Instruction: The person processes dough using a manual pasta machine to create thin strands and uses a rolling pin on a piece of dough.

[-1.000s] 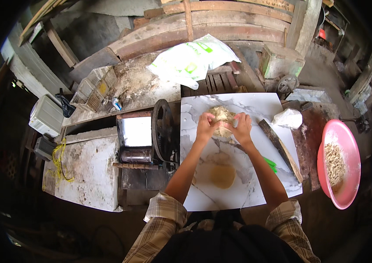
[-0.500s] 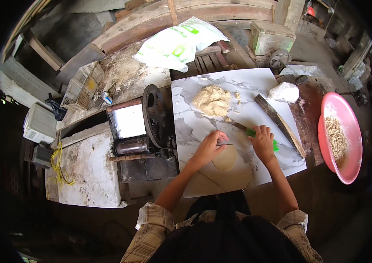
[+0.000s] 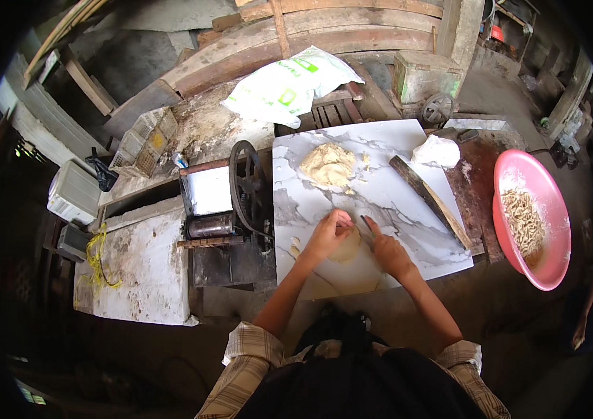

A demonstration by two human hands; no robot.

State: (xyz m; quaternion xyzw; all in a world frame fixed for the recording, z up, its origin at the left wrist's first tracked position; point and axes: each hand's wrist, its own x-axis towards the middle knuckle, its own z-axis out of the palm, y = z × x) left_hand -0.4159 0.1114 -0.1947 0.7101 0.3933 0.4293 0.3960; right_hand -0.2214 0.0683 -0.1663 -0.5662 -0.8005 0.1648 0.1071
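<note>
My right hand is closed on a knife. Its dark blade tip shows past the fingers and its handle is hidden in the palm. My left hand is over the left edge of a flat round piece of dough, fingers curled together; what they pinch, if anything, is hidden. Farther back on the marble-patterned board lies a mound of pale dough, crumbs beside it. A small dough scrap is left of my left hand.
A long wooden stick and a white plastic bag lie on the board's right. Beyond is a pink basin of small dough pieces. A roller machine with a large wheel stands left; a white-green sack lies behind.
My right hand has picked the green-handled knife off the board and drawn it toward the flat dough. My left hand stays by the dough. The view has shifted slightly.
</note>
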